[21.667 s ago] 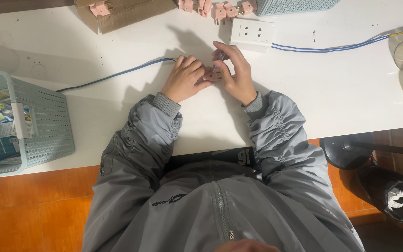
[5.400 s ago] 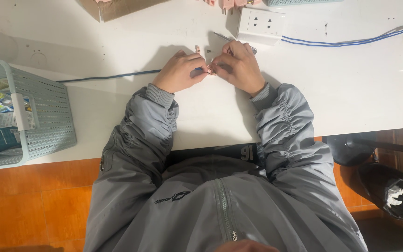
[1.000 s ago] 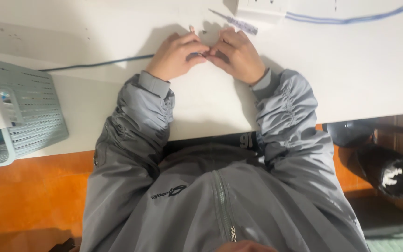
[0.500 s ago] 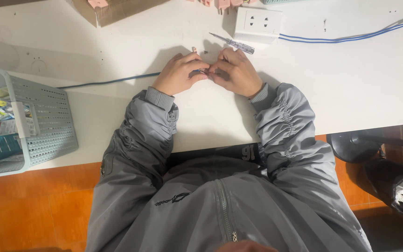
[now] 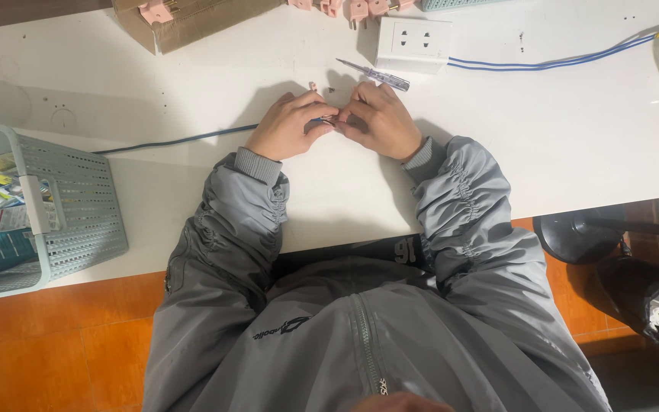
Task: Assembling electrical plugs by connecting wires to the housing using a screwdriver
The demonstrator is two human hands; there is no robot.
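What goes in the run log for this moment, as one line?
left hand: pinching small pinkish part | right hand: pinching same part | clear-handled tester screwdriver: lying on white table, untouched

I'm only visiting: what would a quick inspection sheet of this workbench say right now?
Surface: white tabletop, a few small marks.
Job's things: small pink part pinched between both hands; details hidden.
Clutter: white socket block, slim clear-handled screwdriver, cardboard box with pink plugs, grey perforated plastic basket.
Hands: left hand and right hand meet, fingers closed on the part.
Cables: dark cable to the left hand; blue cable at the socket block.
Surroundings: orange floor tiles, black stool base.
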